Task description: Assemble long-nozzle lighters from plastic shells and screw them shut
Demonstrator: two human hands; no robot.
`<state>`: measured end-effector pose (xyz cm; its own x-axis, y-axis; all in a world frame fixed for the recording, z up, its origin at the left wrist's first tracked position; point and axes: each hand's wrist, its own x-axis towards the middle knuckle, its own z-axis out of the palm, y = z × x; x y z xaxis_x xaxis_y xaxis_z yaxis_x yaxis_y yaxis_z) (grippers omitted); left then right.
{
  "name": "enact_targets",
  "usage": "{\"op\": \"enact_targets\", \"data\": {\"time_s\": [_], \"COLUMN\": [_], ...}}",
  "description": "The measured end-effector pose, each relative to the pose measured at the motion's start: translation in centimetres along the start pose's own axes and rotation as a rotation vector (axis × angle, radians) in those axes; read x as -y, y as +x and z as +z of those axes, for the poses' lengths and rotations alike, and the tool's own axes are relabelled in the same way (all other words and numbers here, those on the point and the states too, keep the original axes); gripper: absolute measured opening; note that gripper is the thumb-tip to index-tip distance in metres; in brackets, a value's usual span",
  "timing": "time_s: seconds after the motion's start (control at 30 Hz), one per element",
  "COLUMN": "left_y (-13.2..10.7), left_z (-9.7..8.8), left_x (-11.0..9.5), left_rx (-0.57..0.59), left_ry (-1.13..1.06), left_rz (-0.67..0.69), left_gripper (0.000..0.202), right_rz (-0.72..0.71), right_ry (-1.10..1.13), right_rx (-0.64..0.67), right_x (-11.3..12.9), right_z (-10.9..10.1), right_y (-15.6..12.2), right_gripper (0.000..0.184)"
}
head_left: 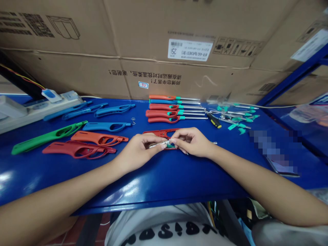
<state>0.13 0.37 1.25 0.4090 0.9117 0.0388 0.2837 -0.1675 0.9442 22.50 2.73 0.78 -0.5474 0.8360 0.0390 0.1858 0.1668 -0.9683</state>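
Note:
Both my hands meet at the middle of the blue table, over a red lighter shell that lies flat. My left hand is closed, pinching a small clear tube-like part. My right hand is closed too, its fingertips on the other end of the same part, where a bit of green shows. A thin metal rod tip sticks out to the right of my right hand.
Empty lighter shells in red, orange, green and blue lie at left. Several finished lighters are stacked behind my hands. A screwdriver and green-tipped metal parts sit at right. Cardboard boxes wall the back.

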Motion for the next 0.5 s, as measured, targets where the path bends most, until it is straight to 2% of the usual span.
{"op": "enact_targets", "data": {"time_s": [0.13, 0.5], "left_y": [-0.04, -0.12], "left_z": [0.19, 0.24], "left_x": [0.25, -0.04], "left_rx": [-0.019, -0.055], "left_ry": [0.009, -0.036], "left_rz": [0.018, -0.044], "left_gripper": [0.021, 0.024], "right_rz": [0.001, -0.01], "right_ry": [-0.007, 0.007], "right_rx": [-0.008, 0.01], "right_x": [0.0, -0.26], "right_z": [0.06, -0.08], "right_y": [-0.01, 0.43], "right_gripper": [0.032, 0.035]}}
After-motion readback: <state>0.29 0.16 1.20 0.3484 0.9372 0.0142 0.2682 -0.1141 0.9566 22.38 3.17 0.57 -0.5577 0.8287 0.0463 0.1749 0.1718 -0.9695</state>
